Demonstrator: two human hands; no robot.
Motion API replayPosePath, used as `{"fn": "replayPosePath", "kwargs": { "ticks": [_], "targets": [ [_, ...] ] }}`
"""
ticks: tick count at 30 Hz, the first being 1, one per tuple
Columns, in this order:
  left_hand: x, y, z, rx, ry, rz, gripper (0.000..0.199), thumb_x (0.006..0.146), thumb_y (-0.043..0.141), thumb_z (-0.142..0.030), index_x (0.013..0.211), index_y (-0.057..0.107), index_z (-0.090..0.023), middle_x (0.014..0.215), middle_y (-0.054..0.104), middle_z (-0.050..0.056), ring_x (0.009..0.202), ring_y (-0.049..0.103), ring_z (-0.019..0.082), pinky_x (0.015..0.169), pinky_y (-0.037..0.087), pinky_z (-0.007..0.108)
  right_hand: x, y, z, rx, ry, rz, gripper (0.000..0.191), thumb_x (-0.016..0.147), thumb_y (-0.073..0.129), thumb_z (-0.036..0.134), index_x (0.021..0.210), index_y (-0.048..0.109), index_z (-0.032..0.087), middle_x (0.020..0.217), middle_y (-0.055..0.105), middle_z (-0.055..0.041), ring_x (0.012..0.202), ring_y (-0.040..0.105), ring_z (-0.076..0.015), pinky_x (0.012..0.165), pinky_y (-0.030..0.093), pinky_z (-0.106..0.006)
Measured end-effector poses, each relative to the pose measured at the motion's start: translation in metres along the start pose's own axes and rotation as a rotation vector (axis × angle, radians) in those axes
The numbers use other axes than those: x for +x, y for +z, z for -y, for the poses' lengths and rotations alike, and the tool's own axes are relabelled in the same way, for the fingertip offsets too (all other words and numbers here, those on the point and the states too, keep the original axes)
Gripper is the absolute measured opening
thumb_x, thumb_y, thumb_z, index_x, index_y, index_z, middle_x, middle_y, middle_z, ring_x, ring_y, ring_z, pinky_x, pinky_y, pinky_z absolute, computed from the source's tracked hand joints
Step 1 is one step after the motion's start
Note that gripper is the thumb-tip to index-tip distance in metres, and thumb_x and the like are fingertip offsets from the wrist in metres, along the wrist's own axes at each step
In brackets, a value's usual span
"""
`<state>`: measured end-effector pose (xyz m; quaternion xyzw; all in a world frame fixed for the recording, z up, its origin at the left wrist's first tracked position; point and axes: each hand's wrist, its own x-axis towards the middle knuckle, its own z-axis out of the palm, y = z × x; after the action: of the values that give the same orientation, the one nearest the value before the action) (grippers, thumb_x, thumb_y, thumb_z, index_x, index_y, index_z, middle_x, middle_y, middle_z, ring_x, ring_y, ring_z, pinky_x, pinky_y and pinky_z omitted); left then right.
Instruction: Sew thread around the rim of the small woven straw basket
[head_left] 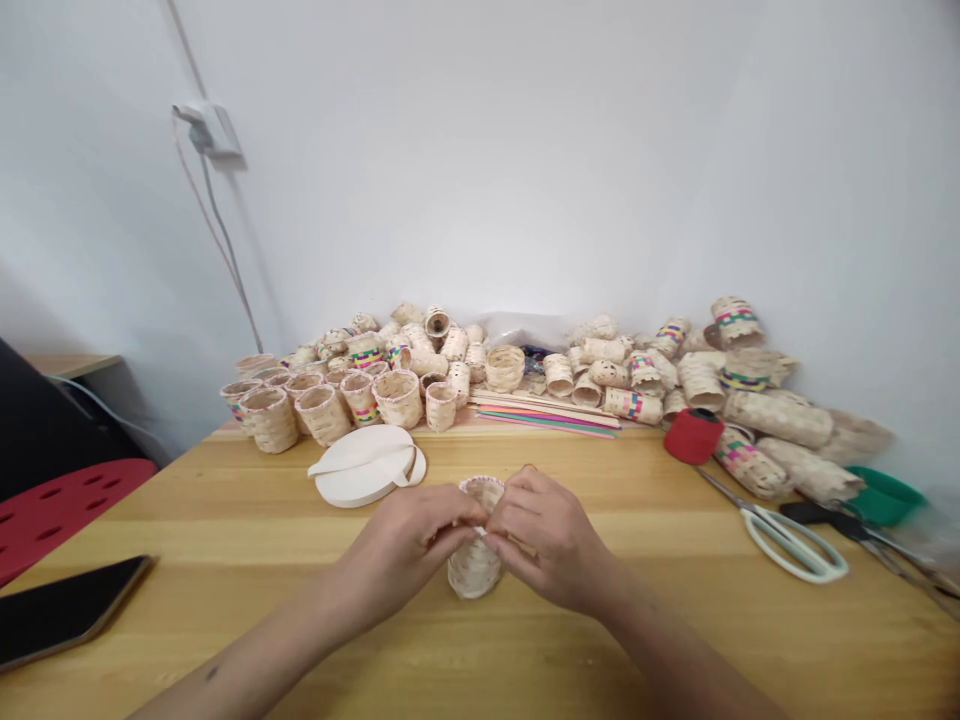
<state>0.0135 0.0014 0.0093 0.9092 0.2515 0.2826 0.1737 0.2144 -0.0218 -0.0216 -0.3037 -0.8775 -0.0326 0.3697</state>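
Well, at the far left a red chair seat (67,510) showed just off the worktop (187,510), and a black phone (67,610) lay at its front left corner. Along the back edge, a heap of woven cups (397,398) began left of centre, with a stack of white discs (367,472) just in front of it. Near the front edge, around the middle, the left hand (401,545) and right hand (544,535) were closed on a small woven basket (475,565), their fingers meeting over its upper part. It stood roughly upright, and its inside was hidden. Its thin strips suggested something light and fairly stiff, though likely to dent if squeezed hard, so its lower wall looked a sensible place to hold. The nearest cups looked hollow, but their contents could not be made out. Farther right, coloured sticks (547,422) lay by the back edge, and a red spool of thread (694,436) sat beyond them. White-handled scissors (791,545) lay near the right edge, past which stood a green dish (885,497), its contents unclear.
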Motion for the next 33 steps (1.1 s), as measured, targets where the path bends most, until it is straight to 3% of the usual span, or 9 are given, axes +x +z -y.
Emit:
{"fn": "replayPosePath", "kwargs": {
  "ticks": [7, 10, 14, 21, 29, 33],
  "targets": [
    [0.005, 0.002, 0.004, -0.057, -0.004, 0.063, 0.014, 0.089, 0.053, -0.018, 0.081, 0.064, -0.017, 0.080, 0.065, 0.002, 0.075, 0.059, 0.014, 0.068, 0.042, 0.021, -0.002, -0.001, -0.002, 0.000, 0.020, 0.016, 0.017, 0.092, 0.048, 0.020, 0.078, 0.057, 0.018, 0.073, 0.057, -0.0034, 0.075, 0.047, -0.0179, 0.073, 0.040, -0.034],
    [0.007, 0.001, 0.008, -0.108, -0.041, 0.095, 0.017, 0.091, 0.051, -0.019, 0.078, 0.061, -0.017, 0.078, 0.062, 0.001, 0.074, 0.057, 0.014, 0.067, 0.040, 0.021, -0.004, -0.006, -0.008, 0.068, 0.000, 0.022, 0.012, 0.091, 0.051, 0.025, 0.093, 0.060, 0.018, 0.084, 0.062, -0.0048, 0.083, 0.051, -0.0195, 0.079, 0.041, -0.037],
    [0.008, 0.000, 0.017, -0.183, -0.078, 0.110, 0.021, 0.093, 0.046, -0.023, 0.078, 0.059, -0.017, 0.078, 0.059, 0.001, 0.074, 0.055, 0.014, 0.069, 0.039, 0.022, -0.005, -0.014, -0.017, 0.129, -0.014, -0.089, 0.017, 0.092, 0.049, 0.020, 0.107, 0.058, 0.019, 0.096, 0.065, -0.0052, 0.089, 0.054, -0.0194, 0.084, 0.042, -0.038],
    [0.006, 0.005, 0.025, -0.236, -0.123, 0.030, 0.025, 0.093, 0.044, -0.026, 0.077, 0.060, -0.015, 0.076, 0.056, 0.001, 0.072, 0.052, 0.015, 0.069, 0.039, 0.024, -0.001, -0.009, -0.018, 0.051, -0.030, -0.100, 0.012, 0.095, 0.050, 0.023, 0.099, 0.061, 0.019, 0.088, 0.066, -0.0041, 0.083, 0.055, -0.0175, 0.080, 0.043, -0.035],
    [0.001, 0.017, 0.024, -0.300, -0.065, -0.079, 0.017, 0.090, 0.051, -0.022, 0.082, 0.064, -0.016, 0.082, 0.061, 0.003, 0.078, 0.055, 0.015, 0.071, 0.041, 0.024, -0.004, 0.002, -0.013, -0.064, 0.043, -0.102, 0.011, 0.093, 0.054, 0.024, 0.088, 0.062, 0.018, 0.084, 0.064, -0.0044, 0.082, 0.052, -0.0182, 0.076, 0.044, -0.033],
    [0.000, 0.018, 0.022, -0.298, -0.086, -0.102, 0.017, 0.090, 0.051, -0.022, 0.080, 0.063, -0.016, 0.079, 0.060, 0.003, 0.075, 0.054, 0.015, 0.069, 0.041, 0.024, -0.004, 0.002, -0.011, -0.021, 0.067, -0.113, 0.011, 0.093, 0.052, 0.023, 0.095, 0.062, 0.018, 0.087, 0.063, -0.0057, 0.084, 0.054, -0.0189, 0.076, 0.046, -0.034]
  ]
}}
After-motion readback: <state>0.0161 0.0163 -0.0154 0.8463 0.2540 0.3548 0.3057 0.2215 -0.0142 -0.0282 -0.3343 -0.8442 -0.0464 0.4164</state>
